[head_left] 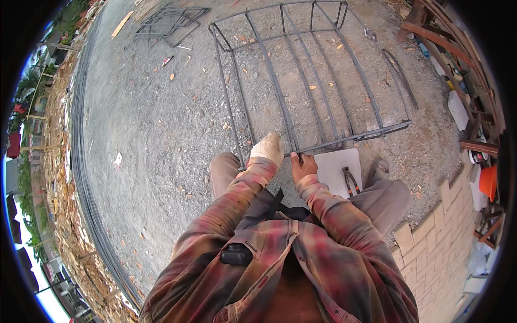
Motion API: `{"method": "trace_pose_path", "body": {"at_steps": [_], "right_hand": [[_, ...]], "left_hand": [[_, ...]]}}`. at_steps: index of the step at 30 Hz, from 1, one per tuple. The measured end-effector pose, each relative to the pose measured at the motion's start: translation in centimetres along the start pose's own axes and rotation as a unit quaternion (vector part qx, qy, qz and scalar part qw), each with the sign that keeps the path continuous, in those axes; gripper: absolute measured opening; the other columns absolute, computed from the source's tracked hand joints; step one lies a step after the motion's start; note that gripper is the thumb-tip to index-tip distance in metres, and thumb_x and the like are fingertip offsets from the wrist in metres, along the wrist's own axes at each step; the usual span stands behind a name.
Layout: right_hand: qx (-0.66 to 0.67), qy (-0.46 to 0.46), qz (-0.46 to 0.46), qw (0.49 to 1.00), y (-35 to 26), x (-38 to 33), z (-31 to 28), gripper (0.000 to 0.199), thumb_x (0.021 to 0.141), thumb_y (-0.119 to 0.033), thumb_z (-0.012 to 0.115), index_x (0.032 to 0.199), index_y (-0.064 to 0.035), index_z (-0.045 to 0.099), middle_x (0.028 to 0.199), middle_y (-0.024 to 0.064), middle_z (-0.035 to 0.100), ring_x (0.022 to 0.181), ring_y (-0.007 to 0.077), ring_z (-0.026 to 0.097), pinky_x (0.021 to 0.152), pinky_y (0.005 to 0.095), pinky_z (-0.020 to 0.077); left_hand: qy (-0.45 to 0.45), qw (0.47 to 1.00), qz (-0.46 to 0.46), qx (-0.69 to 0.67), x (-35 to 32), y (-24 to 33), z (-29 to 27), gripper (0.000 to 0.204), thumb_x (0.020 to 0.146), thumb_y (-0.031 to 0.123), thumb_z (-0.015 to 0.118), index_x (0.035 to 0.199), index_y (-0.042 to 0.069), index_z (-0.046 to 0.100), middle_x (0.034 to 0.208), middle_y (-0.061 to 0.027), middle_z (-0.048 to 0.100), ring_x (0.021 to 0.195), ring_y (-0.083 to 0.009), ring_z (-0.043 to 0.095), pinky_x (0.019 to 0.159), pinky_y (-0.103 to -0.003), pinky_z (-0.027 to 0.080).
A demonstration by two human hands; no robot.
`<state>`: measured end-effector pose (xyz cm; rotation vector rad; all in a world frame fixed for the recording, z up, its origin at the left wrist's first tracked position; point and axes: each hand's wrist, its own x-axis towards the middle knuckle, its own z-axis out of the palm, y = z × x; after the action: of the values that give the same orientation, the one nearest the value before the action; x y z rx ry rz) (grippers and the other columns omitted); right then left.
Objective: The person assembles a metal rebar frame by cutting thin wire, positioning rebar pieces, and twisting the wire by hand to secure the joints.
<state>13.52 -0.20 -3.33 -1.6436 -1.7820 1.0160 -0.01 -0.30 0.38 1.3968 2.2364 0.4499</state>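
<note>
A steel rebar cage (273,81), made of long bars joined by rectangular hoops, lies on the gravel and reaches from my lap to the far side. My left hand (268,149), in a pale knitted glove, is closed at the near end of the cage, where its fingers hide the bar. Just to the right, my bare right hand (304,167) grips the same near hoop, thumb on top. Pincers (350,181) with orange-tipped handles rest on a pale flat slab (328,164) beside my right knee, out of both hands.
Bent rebar hoops (167,26) lie in a pile at the far left. A bundle of long bars (79,134) runs along the left side. On the right are a brown metal frame (458,48), an orange container (488,182) and a paved strip (436,237). Wood scraps litter the gravel.
</note>
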Motion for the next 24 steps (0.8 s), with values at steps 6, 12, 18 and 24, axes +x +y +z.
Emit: {"method": "trace_pose_path", "body": {"at_steps": [6, 12, 18, 24], "right_hand": [[0.015, -0.011, -0.002, 1.0, 2.2, -0.1, 0.9, 0.034, 0.078, -0.025, 0.063, 0.093, 0.005, 0.061, 0.086, 0.0202, 0.056, 0.077, 0.0316, 0.06, 0.068, 0.0358, 0.0489], [0.091, -0.042, -0.002, 0.995, 2.6, -1.1, 0.9, 0.049, 0.073, -0.014, 0.066, 0.114, 0.0082, 0.05, 0.103, 0.0204, 0.05, 0.081, 0.0276, 0.061, 0.07, 0.0339, 0.0503], [0.151, -0.118, 0.022, 0.981, 2.1, -1.7, -0.5, 0.07, 0.068, -0.01, 0.063, 0.131, 0.0031, 0.035, 0.115, 0.0213, 0.046, 0.082, 0.0273, 0.061, 0.079, 0.0365, 0.0474], [-0.204, 0.05, 0.354, 0.911, 10.6, 1.6, -7.0, 0.078, 0.065, -0.02, 0.066, 0.134, -0.0122, 0.029, 0.126, 0.0162, 0.04, 0.119, 0.0337, 0.038, 0.093, 0.0496, 0.0364]], "left_hand": [[0.011, 1.0, -0.007, 0.002, 0.2, 0.5, 0.4, 0.023, 0.087, 0.026, 0.046, 0.095, 0.006, 0.053, 0.086, -0.0216, 0.062, 0.084, -0.0402, 0.059, 0.073, -0.048, 0.046], [-0.053, 0.993, -0.054, -0.087, 1.0, 2.6, -0.4, 0.048, 0.08, 0.045, 0.052, 0.102, 0.002, 0.058, 0.096, -0.024, 0.062, 0.092, -0.039, 0.059, 0.081, -0.043, 0.046], [-0.097, 0.993, -0.058, -0.032, 2.2, 4.6, 0.2, 0.054, 0.075, 0.049, 0.056, 0.095, 0.0, 0.06, 0.091, -0.0218, 0.063, 0.09, -0.0365, 0.06, 0.08, -0.04, 0.046], [-0.113, 0.99, -0.078, -0.02, 1.8, 4.9, -0.4, 0.052, 0.074, 0.046, 0.058, 0.096, -0.001, 0.059, 0.091, -0.0224, 0.063, 0.091, -0.0374, 0.06, 0.08, -0.041, 0.046]]}}
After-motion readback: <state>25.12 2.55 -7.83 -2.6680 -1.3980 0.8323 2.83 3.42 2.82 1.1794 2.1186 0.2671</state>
